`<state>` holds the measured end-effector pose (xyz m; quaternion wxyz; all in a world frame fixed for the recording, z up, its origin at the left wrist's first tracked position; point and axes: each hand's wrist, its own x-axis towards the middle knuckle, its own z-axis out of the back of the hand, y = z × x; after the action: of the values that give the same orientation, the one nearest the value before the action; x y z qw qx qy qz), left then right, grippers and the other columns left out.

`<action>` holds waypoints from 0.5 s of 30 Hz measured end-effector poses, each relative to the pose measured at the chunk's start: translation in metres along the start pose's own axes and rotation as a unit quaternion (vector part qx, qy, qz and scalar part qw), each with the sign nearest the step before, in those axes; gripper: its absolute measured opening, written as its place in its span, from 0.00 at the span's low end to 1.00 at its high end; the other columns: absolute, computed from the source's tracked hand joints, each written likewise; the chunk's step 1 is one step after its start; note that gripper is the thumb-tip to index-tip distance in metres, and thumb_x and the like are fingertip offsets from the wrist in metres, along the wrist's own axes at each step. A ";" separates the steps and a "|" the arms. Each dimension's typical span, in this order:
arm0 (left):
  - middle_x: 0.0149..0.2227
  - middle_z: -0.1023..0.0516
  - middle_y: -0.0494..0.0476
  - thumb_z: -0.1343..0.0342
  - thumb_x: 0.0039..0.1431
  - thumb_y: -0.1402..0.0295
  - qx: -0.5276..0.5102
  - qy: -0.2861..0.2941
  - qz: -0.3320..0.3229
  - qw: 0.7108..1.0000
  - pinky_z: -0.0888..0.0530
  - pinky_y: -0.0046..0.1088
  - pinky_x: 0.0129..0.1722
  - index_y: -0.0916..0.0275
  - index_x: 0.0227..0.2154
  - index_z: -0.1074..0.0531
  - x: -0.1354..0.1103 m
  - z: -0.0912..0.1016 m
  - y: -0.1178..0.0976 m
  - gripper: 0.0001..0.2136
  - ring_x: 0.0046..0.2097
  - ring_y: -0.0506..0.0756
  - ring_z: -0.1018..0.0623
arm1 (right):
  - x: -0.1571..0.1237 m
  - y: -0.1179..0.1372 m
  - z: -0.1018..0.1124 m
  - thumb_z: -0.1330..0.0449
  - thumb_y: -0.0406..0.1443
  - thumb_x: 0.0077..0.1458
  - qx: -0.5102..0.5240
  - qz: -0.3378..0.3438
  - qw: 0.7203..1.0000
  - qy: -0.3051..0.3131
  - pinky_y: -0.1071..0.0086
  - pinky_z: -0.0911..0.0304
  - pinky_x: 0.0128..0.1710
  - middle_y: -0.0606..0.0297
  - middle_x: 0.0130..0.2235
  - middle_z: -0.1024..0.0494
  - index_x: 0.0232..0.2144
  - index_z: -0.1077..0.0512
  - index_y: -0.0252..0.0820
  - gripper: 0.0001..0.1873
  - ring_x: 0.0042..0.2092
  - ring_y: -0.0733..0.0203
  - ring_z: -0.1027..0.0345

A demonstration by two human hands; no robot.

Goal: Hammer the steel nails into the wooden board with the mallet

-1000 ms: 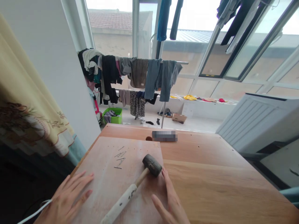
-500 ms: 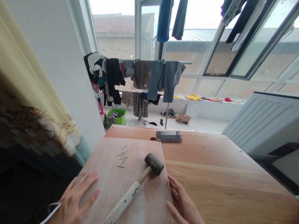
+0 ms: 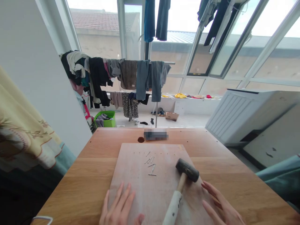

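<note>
A thin wooden board (image 3: 131, 168) lies on the wood-topped table, with several loose nails (image 3: 151, 161) near its upper middle and a row of small holes or nail heads along its far part. My left hand (image 3: 119, 206) rests on the board's left side, fingers spread flat. A mallet (image 3: 187, 170) with a black head and a pale wrapped handle lies slantwise on the board's right half. My right hand (image 3: 220, 203) is at the board's right edge, fingers stretched and apart, thumb over the board; neither hand is on the mallet.
The table (image 3: 77, 175) has a round hole (image 3: 141, 139) near its far edge, beside a blurred grey object (image 3: 156, 134). Beyond stand a drying rack with clothes (image 3: 128, 75) and a green bin (image 3: 112, 118). A curtain (image 3: 25, 115) hangs left; a white panelled object (image 3: 234, 112) stands right.
The board has shifted right across the table, with the nails and mallet on it. Both hands moved along with it. The view has turned right, too.
</note>
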<state>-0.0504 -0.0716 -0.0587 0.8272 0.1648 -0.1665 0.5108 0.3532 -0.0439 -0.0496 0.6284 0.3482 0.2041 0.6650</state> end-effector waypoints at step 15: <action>0.43 0.21 0.72 0.37 0.53 0.62 -0.283 0.220 0.051 0.932 0.24 0.39 0.33 0.66 0.54 0.29 0.109 -0.031 -0.151 0.25 0.40 0.68 0.20 | 0.001 -0.004 -0.020 0.49 0.46 0.64 -0.199 0.109 0.973 -0.034 0.40 0.33 0.57 0.53 0.60 0.27 0.61 0.35 0.48 0.25 0.62 0.38 0.35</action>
<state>0.1350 -0.0356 -0.0537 0.8284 -0.2008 -0.1264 0.5075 0.3414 -0.0391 -0.0658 0.6157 0.2584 0.0068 0.7444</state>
